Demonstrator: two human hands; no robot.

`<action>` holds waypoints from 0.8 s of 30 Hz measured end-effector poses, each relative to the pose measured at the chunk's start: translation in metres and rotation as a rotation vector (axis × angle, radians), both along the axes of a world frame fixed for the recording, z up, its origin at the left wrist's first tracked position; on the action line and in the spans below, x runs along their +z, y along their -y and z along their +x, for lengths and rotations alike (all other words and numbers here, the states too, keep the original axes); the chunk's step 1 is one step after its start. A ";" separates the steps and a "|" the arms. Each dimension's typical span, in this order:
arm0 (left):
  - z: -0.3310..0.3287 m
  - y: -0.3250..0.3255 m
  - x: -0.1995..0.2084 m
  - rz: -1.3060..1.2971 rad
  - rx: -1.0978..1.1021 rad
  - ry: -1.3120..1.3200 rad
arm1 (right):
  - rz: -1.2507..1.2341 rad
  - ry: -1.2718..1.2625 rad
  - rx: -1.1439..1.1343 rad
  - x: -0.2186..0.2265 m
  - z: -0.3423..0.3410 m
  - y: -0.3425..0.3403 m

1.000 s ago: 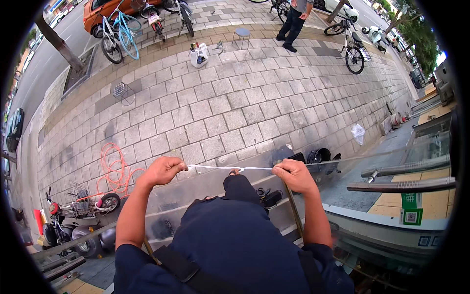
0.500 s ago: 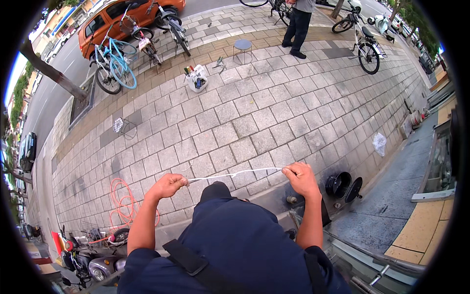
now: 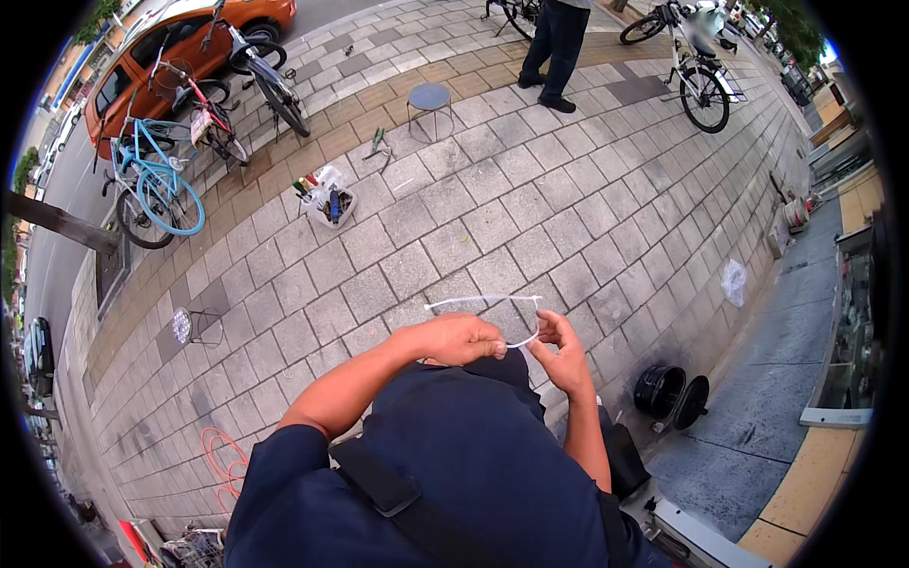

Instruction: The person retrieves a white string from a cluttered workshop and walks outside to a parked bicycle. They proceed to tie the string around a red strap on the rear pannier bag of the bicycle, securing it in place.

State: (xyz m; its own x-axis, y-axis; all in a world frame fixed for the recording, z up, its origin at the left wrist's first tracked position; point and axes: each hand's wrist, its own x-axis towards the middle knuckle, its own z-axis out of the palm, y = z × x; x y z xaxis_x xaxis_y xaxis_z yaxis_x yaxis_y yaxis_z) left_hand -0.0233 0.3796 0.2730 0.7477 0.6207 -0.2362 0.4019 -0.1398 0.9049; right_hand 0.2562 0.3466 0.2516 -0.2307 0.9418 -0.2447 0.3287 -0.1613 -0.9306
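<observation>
A thin white strip with a small block-like joint, looking like joined cable ties [image 3: 478,299], is bent back on itself in front of my chest. My left hand [image 3: 453,339] is closed, pinching the lower stretch between thumb and fingertips. Close by, my right hand [image 3: 566,360] has its thumb and fingers round the bend, where the strip turns upward. The far length runs leftward above my left hand, its tip loose over the paving. My right fingertips partly hide the strip.
Ahead on the paving stand a tool-filled white basket [image 3: 343,210] and a grey-topped stool [image 3: 429,97], with pliers-like tools [image 3: 380,142] between. A low wire stool [image 3: 182,325] is at left. A black drum [image 3: 658,390] stands at right. Bicycles [image 3: 170,201] and a person [image 3: 559,52] are farther off.
The strip was stretched between my widely spread hands. My left hand has moved right, close to my right hand, and the strip is now folded. My view has shifted a little.
</observation>
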 end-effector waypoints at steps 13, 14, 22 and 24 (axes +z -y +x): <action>-0.127 -0.415 -0.032 -0.340 0.448 0.168 | 0.314 0.272 0.125 -0.055 -0.085 -0.510; -0.134 -0.446 -0.020 -0.364 0.539 0.163 | 0.413 0.282 0.154 -0.048 -0.093 -0.557; -0.185 -0.717 -0.060 -0.577 0.681 0.443 | 0.435 0.162 0.180 -0.006 -0.142 -0.860; -0.184 -0.799 -0.065 -0.511 0.565 0.443 | 0.285 0.167 0.070 -0.015 -0.141 -0.920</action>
State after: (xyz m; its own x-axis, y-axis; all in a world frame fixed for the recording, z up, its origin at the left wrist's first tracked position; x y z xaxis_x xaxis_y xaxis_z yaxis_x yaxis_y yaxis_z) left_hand -0.2072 1.1789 0.2077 0.4491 0.8234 -0.3469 -0.1144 0.4381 0.8916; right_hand 0.1151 1.2663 0.2368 -0.2760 0.9611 -0.0139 0.4817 0.1258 -0.8673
